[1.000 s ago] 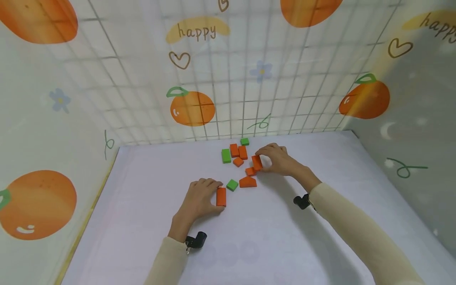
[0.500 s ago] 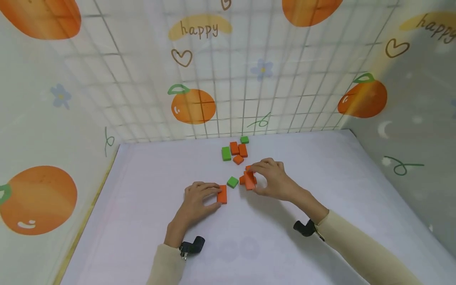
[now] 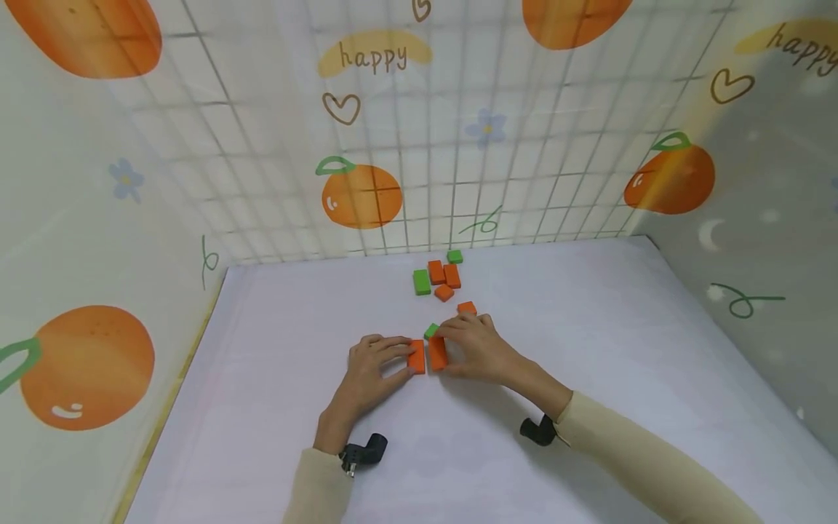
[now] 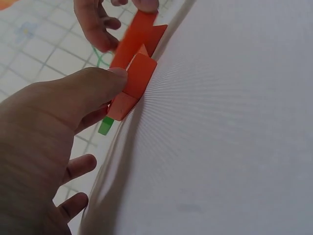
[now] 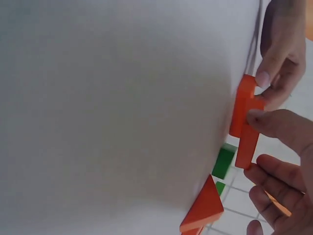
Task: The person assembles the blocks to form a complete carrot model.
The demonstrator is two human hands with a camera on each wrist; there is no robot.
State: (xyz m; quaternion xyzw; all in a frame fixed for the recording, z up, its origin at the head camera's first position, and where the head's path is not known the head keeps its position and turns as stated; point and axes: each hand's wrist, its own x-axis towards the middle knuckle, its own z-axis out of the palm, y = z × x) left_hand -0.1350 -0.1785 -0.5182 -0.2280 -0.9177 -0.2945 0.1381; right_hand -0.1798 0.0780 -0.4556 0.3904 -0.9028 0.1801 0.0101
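Observation:
My left hand (image 3: pixel 376 367) pinches a flat orange rectangular block (image 3: pixel 417 356) at its two ends, with the thumb at the near end. Opposite it, my right hand (image 3: pixel 481 349) grips a second orange rectangular block (image 5: pixel 249 139) between thumb and fingers. The two blocks stand side by side with a narrow gap in the head view. Just beyond them a small green block (image 3: pixel 431 330) is partly covered by the right fingers. An orange wedge-like block (image 5: pixel 205 208) shows in the right wrist view and is hidden by the right hand in the head view.
Farther back lie a green rectangular block (image 3: pixel 422 282), two orange rectangular blocks, a small orange block (image 3: pixel 444 292) and a small green block (image 3: pixel 455 257). Another orange block (image 3: pixel 466 308) lies beyond the right hand. A printed curtain (image 3: pixel 275 182) borders the white tabletop (image 3: pixel 294 306).
My right hand has carried its orange block toward me and to the left, over the wedge-like block, up beside the left hand's block. The left hand has stayed nearly in place.

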